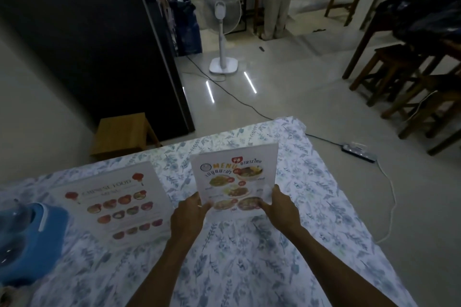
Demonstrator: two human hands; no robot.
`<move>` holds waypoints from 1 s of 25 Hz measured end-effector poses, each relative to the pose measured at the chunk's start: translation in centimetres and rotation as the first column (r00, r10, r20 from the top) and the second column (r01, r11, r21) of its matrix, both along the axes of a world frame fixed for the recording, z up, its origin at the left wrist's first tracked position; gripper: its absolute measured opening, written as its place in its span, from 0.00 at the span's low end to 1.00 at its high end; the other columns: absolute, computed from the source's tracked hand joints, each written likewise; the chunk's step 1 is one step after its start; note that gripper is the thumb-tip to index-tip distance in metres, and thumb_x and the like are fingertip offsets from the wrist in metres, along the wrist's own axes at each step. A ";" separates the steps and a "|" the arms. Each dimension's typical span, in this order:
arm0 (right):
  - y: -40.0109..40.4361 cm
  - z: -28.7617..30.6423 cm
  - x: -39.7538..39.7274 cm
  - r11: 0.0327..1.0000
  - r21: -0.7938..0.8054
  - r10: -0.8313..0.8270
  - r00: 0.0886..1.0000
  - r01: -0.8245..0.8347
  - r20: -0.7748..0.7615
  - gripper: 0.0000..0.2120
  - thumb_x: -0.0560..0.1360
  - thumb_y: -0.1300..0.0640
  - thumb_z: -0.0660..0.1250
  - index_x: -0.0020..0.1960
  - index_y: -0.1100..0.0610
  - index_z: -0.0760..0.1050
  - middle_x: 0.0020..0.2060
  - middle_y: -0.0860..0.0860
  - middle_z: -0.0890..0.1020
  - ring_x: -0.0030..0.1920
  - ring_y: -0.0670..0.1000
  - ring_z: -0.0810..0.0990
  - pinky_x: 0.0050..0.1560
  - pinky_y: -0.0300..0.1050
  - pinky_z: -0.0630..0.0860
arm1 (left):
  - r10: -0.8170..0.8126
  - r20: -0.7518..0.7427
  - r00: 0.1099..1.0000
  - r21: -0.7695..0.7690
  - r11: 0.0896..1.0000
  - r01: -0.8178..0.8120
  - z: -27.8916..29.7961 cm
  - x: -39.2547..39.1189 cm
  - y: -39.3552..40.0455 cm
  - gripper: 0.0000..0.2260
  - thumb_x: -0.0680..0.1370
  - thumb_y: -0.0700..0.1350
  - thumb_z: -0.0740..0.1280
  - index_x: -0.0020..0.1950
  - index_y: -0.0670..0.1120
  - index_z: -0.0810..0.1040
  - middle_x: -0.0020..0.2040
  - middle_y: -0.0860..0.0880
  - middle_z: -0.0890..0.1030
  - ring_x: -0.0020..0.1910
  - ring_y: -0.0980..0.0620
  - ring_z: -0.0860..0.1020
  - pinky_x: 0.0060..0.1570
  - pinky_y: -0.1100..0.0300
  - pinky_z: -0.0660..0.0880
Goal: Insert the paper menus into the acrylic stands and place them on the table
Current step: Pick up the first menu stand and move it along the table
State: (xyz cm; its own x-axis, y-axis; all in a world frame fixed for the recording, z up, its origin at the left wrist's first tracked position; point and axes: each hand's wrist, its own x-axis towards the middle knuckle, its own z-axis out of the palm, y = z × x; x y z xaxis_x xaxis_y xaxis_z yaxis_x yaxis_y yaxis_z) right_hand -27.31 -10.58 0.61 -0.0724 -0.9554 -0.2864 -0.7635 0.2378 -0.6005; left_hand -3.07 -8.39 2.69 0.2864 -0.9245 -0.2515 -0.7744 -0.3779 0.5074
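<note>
Both hands gripped Thai menu (235,177) by bottom corners: left hand (189,214) at lower left, right hand (280,207) at lower right. Menu upright, tilted, above floral-cloth bench (249,257). Chinese food menu (117,204) lay left, beside blue object (30,237). Whether acrylic stand present, unclear.

both hands, left (190,210) and right (280,203), extended forward, fingers pinched.
</note>
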 end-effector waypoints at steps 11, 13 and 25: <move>0.3 -0.2 0.5 0.999 -0.035 -0.006 0.997 0.003 -0.083 0.26 0.75 0.38 0.65 0.63 0.54 0.66 0.55 0.50 0.82 0.50 0.52 0.83 0.38 0.43 0.74 | -0.037 0.059 0.998 -0.111 0.993 0.044 -0.4 0.4 0.7 0.16 0.76 0.61 0.66 0.53 0.50 0.79 0.47 0.50 0.85 0.45 0.48 0.84 0.42 0.52 0.81; 0.2 -0.5 0.4 0.999 -0.045 0.000 0.996 -0.004 -0.088 0.27 0.75 0.36 0.64 0.64 0.53 0.67 0.54 0.49 0.82 0.50 0.50 0.83 0.36 0.41 0.73 | -0.019 0.060 0.998 -0.109 0.994 0.026 -0.6 0.3 0.6 0.16 0.76 0.61 0.67 0.52 0.50 0.79 0.47 0.51 0.85 0.44 0.48 0.84 0.41 0.53 0.81; -8.1 -1.3 -5.2 0.990 -0.122 0.050 0.986 -0.070 -0.159 0.28 0.74 0.30 0.58 0.62 0.51 0.67 0.53 0.49 0.82 0.52 0.51 0.82 0.41 0.46 0.78 | 0.026 0.112 0.993 -0.197 0.980 -0.004 0.7 -4.6 -7.1 0.14 0.75 0.61 0.68 0.51 0.52 0.80 0.45 0.53 0.86 0.43 0.55 0.84 0.36 0.57 0.79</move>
State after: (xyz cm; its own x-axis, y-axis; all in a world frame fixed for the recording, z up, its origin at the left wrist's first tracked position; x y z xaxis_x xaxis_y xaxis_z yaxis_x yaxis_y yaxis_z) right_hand -32.46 -18.66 -0.72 -0.0483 -0.9871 -0.1524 -0.8601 0.1187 -0.4961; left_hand -7.65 -15.49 3.41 0.3171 -0.9479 -0.0308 -0.8262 -0.2920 0.4818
